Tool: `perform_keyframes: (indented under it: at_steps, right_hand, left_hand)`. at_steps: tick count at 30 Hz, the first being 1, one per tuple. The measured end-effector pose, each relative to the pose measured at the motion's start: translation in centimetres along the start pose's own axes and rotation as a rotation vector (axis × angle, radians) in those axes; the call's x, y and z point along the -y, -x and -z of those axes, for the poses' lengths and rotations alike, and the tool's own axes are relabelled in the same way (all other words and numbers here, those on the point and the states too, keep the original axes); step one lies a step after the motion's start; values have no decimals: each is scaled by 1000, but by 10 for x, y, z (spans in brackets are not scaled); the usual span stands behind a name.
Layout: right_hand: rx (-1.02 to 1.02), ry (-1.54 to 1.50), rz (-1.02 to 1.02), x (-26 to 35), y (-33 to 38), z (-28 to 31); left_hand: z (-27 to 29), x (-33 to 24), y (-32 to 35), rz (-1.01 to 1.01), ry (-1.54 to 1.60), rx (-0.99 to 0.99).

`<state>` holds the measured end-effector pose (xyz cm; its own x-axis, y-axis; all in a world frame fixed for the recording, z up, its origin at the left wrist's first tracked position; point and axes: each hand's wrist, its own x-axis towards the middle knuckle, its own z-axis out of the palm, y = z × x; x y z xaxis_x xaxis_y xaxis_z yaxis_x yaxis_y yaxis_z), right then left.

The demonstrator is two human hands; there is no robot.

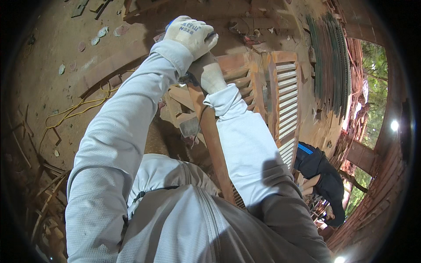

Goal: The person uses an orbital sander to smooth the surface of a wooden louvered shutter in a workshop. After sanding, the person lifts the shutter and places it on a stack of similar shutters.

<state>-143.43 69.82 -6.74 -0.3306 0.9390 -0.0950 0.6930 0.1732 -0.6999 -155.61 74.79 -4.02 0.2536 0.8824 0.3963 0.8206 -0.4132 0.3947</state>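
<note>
Both hands, in whitish gloves, meet far in front of me above a louvred wooden frame. My left hand point(191, 36) is closed in a fist, its back with dark print toward me; a bit of blue shows at its far left side. My right hand point(208, 73) sits just below and behind it, its fingers mostly covered by the left. Beside the right wrist a dark end piece point(188, 79) sticks out, with a thin dark cord hanging down from it. What the hands grip is hidden. The louvred frame point(210, 136) has a long reddish-brown rail running toward my body.
Another louvred panel point(287, 101) with sunlit slats stands to the right. A yellow cord point(74, 108) lies on the dusty floor at left, near a curved wooden board point(114, 65). Dark strips point(329, 65) are stacked far right. A person in dark clothes point(322, 177) bends at the right.
</note>
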Motion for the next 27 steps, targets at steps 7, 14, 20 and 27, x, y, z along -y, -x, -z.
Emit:
perform_keyframes:
  at_steps: [7,14,20,27]
  right_hand:
    - [-183,-215,-142,-24,168,-5]
    - [-213,-62,-345,-46,277,18]
    - [-336,54,-528,-138,358,-12]
    - [-458,-172,-672,-156,380,11]
  left_hand:
    - [-1,-99,89,-105,251,126]
    - [-20,-181,121,-253,366,242]
    - [-2,-228,97,-391,317,635]
    - [-84,-279,126,-501,387,334]
